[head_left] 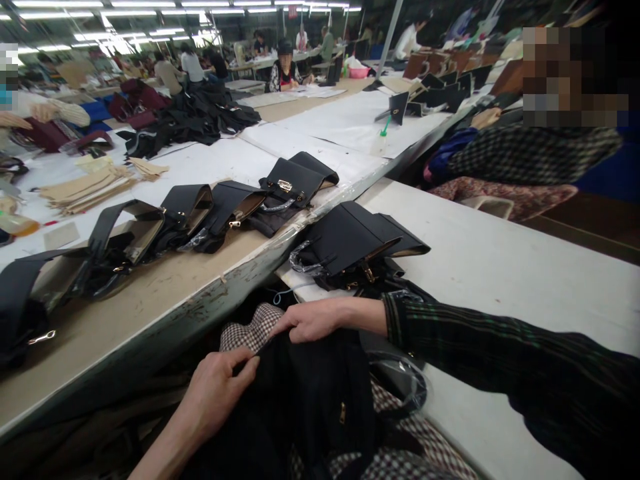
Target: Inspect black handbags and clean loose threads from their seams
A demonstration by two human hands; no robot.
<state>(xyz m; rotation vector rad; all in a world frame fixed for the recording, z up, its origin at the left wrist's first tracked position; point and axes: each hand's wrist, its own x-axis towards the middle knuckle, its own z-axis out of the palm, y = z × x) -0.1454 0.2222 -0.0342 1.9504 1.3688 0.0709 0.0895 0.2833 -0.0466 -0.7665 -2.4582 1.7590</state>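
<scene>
A black handbag (320,400) with a small gold clasp rests on my lap, over checked cloth (253,331). My left hand (217,393) grips the bag's near top edge, fingers curled round it. My right hand (310,320), in a dark striped sleeve, pinches the same edge a little farther away. Another black handbag (355,243) lies on the white table (500,267) just beyond my right hand, with plastic-wrapped handles showing beside it.
A row of several black handbags (200,213) lies along the long worktable (150,293) on my left. Stacks of tan card pieces (90,187) and a heap of black material (190,120) sit farther back. A person in checked clothes (525,153) sits right. Other workers sit far behind.
</scene>
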